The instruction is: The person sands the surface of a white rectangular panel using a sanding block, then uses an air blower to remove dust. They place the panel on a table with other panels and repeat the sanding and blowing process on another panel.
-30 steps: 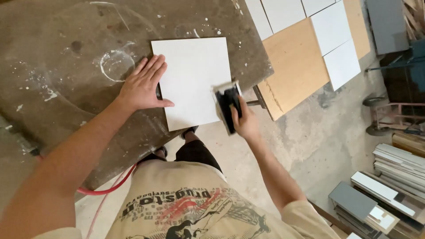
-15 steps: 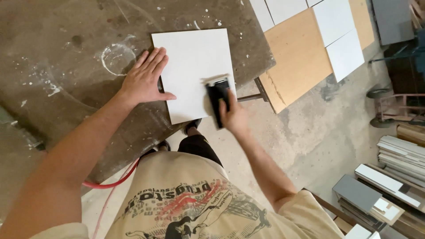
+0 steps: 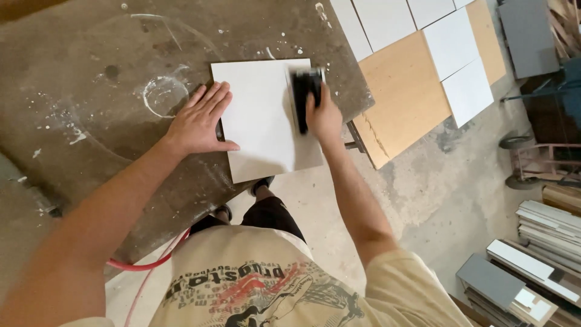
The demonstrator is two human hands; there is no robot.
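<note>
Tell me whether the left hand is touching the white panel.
Touching. The head view shows the left hand spread flat, its thumb and fingertips lying on the white panel's left edge, with no gap visible.

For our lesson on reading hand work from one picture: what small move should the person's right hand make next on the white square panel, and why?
Probably draw the black sanding block back toward the body. The right hand holds it near the far edge of the white square panel, so little panel lies ahead of it and most lies nearer the body. The left hand lies flat on the panel's left edge, pinning it to the stained grey workbench.
</note>
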